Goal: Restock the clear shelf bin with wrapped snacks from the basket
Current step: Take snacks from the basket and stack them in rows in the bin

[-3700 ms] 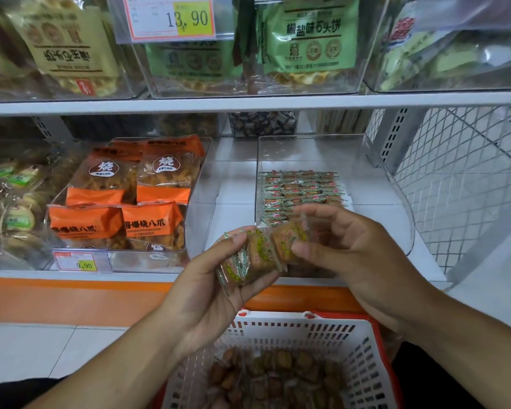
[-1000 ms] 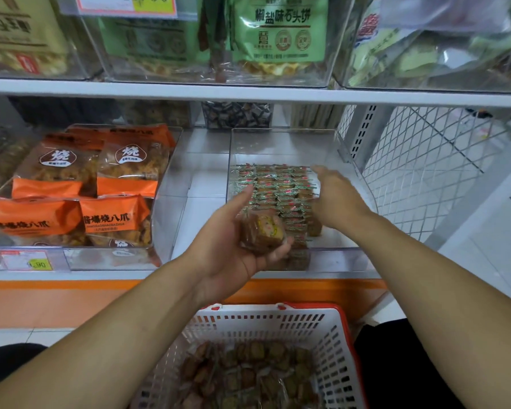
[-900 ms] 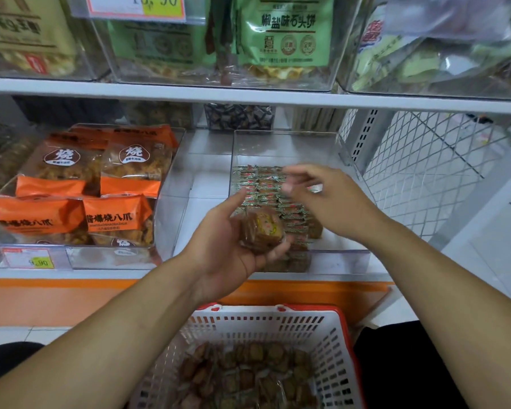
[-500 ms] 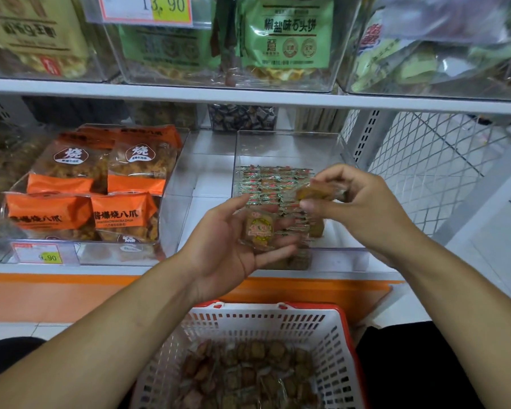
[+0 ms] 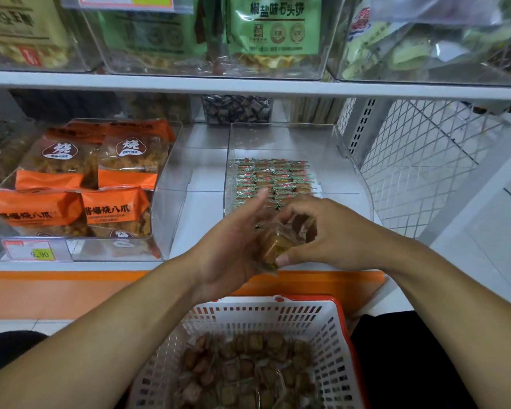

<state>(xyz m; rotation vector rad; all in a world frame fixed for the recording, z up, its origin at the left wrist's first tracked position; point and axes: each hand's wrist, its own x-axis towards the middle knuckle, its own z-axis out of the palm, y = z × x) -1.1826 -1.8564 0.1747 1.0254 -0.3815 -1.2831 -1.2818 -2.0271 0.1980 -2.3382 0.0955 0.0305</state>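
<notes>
**Restock partway: bin thinly lined, basket well stocked**

While the clear acrylic shelf bin [image 5: 351, 160] carries only a flat patch of small green-and-red wrapped snacks [image 5: 270, 177] across part of its floor, its back and right side remain bare. Left hand [image 5: 230, 246] cups a small clutch of brown snacks in clear wrappers [image 5: 273, 246] in front of the bin, forefinger extended. Right hand [image 5: 334, 234] has its fingers [image 5: 283, 259] curled over the same clutch, thumb pinching the lowest piece. White perforated plastic basket with red rim [image 5: 331, 326] below holds many more brown pieces. Judgement: early-to-middle stage; the held pieces are not yet placed and most basket stock is left to move.
</notes>
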